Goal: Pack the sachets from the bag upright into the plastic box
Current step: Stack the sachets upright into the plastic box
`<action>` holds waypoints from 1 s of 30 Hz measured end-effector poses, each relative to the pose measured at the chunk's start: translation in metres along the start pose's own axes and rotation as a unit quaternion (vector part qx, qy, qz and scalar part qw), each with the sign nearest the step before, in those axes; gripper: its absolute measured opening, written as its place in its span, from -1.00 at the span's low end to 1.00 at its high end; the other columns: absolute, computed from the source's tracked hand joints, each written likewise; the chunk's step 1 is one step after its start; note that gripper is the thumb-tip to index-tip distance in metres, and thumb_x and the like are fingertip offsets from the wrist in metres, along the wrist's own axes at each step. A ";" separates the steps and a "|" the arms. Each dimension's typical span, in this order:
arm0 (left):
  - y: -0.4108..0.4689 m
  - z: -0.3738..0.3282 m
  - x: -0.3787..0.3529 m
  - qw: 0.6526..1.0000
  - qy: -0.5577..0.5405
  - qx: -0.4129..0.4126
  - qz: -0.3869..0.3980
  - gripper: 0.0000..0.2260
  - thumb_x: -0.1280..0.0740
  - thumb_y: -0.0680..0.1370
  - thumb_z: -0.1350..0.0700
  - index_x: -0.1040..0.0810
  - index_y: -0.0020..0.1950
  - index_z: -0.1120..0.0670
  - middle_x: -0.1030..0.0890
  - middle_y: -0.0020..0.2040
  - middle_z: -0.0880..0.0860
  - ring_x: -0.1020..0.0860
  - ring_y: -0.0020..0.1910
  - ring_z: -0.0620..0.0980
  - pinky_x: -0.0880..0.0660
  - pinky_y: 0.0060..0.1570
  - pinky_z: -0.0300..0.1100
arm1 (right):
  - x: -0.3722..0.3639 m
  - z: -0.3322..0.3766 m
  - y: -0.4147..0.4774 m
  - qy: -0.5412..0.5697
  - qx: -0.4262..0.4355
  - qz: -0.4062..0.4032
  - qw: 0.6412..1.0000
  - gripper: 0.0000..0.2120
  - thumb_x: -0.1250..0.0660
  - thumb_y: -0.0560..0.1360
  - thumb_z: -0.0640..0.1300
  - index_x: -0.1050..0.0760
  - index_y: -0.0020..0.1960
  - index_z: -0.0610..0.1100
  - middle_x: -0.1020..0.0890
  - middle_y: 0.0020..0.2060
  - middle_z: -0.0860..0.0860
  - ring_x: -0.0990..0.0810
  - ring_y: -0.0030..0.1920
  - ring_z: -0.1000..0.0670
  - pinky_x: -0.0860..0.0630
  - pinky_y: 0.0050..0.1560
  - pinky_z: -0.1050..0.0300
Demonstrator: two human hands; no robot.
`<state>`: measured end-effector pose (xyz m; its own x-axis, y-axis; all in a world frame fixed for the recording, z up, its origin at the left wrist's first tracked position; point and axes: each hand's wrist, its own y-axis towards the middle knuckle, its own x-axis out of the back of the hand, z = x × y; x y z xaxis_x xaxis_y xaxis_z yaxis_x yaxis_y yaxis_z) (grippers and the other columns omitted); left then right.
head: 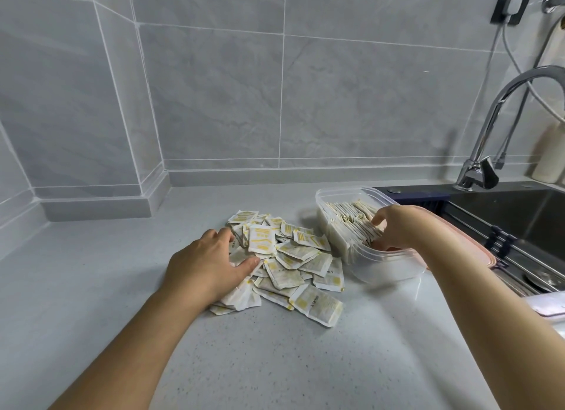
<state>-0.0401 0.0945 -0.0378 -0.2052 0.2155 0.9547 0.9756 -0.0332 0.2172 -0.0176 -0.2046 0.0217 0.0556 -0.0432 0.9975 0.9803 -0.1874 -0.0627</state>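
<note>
A loose heap of white-and-yellow sachets lies on the grey counter. My left hand rests on the heap's left side, fingers spread over the sachets, thumb touching one. To the right stands a clear plastic box with a row of sachets standing upright in its far part. My right hand reaches into the box, fingers curled against the near end of the upright row. Whether it holds a sachet is hidden.
A dark steel sink with a chrome faucet sits right behind the box. A pink lid lies under my right forearm at the sink's edge. Tiled wall and a corner ledge bound the counter at back and left.
</note>
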 end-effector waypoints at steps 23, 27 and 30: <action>0.010 -0.003 -0.037 0.998 0.049 -0.027 -0.007 -0.24 0.06 0.40 -0.49 -0.02 0.52 -0.16 -0.35 0.40 0.00 -0.27 0.35 0.10 -0.27 0.22 -0.01 | -0.059 0.106 -0.040 0.081 0.111 0.011 0.990 -0.16 -0.24 0.38 0.42 -0.09 0.47 -0.01 -0.45 0.31 -0.19 -0.45 0.31 -0.21 -0.42 0.24 -0.06; 0.011 -0.004 -0.036 0.998 -0.004 -0.058 0.006 -0.22 0.11 0.34 -0.49 -0.04 0.51 -0.22 -0.33 0.43 -0.09 -0.25 0.37 0.06 -0.26 0.25 -0.01 | -0.063 0.115 -0.033 0.069 0.122 0.004 0.990 -0.27 -0.19 0.44 0.39 -0.16 0.44 -0.01 -0.47 0.27 -0.21 -0.45 0.30 -0.21 -0.41 0.20 -0.06; 0.011 -0.005 -0.035 0.997 -0.033 -0.072 0.004 -0.27 0.09 0.35 -0.44 -0.13 0.48 -0.23 -0.37 0.39 -0.13 -0.29 0.34 0.04 -0.29 0.23 -0.04 | -0.069 0.121 -0.031 0.099 0.142 -0.030 0.984 -0.44 -0.23 0.51 0.24 -0.21 0.40 0.02 -0.47 0.23 -0.20 -0.49 0.22 -0.24 -0.44 0.13 -0.04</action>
<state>-0.0227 0.0817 -0.0676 -0.1883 0.2776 0.9421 0.9547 -0.1731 0.2419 -0.0291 -0.0772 -0.0413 -0.0140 -0.2359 0.9717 0.9957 0.0857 0.0352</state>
